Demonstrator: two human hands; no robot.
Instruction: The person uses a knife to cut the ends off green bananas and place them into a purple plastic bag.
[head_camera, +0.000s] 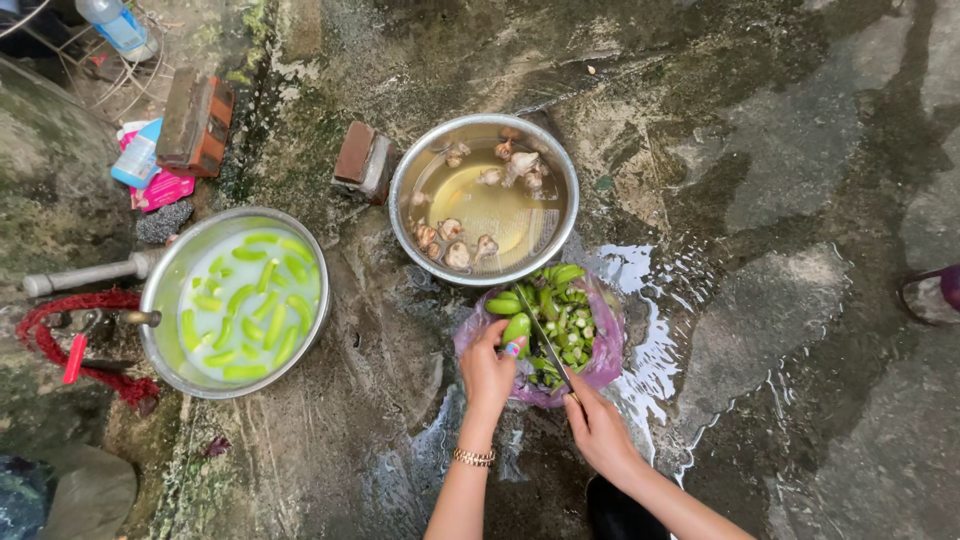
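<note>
Here, just below the middle of the frame, the left hand (487, 368) is closed around a small green fruit (517, 328), fingers curled over it with the thumb pressed against its side, holding it above a purple plastic bag (606, 350) spread on the wet concrete ground (800, 200). The right hand (598, 425) is wrapped tight on the handle of a knife (545, 340), whose thin blade slants up and to the left until it meets the fruit. By the look of it the step in hand is paring or slicing the fruit over the bag, and the next cut calls for a steady grip on a slick, rounded thing and a blade kept clear of the left thumb. The fruit is smooth, glossy and bright green, oval, and sits right at the bag's left edge; green peelings and cut ends (565, 320) are heaped inside the bag beneath it. At the left of the frame a wide metal basin (160, 290) holds milky water with long green slices (250, 305) floating in it. Above the bag, touching its top edge, a second metal bowl (405, 180) holds yellowish water and pale brown lumps (450, 245), too small to identify. Two bricks (195, 120) lie in the upper left.
</note>
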